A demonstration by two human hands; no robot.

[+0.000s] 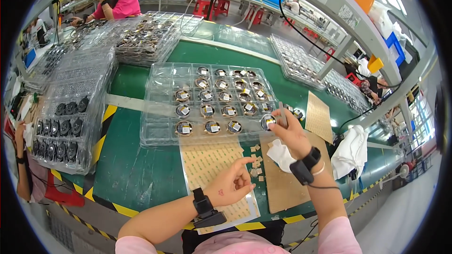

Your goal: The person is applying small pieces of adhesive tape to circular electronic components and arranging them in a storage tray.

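Observation:
My right hand (pixel 293 134) is closed at the near right corner of a clear plastic tray (pixel 157 127). Its fingertips grip a round watch case (pixel 268 122) with a pale label inside, and a thin grey flat tool (pixel 282 113) sticks up from the same hand. Several similar round cases (pixel 212 126) sit in the tray's compartments. My left hand (pixel 233 183) hovers over a tan sticker sheet (pixel 207 157), thumb and index finger apart, the other fingers curled, with nothing visible in it. Small tan squares (pixel 256 160) lie scattered beside it.
A brown board (pixel 282 193) and white cloths (pixel 351 153) lie at the right, near another tan sheet (pixel 318 115). Trays of black parts (pixel 61 131) stand left; stacked trays (pixel 146 42) fill the back left. A metal frame (pixel 395 99) rises right. A person in pink (pixel 125 2) sits beyond.

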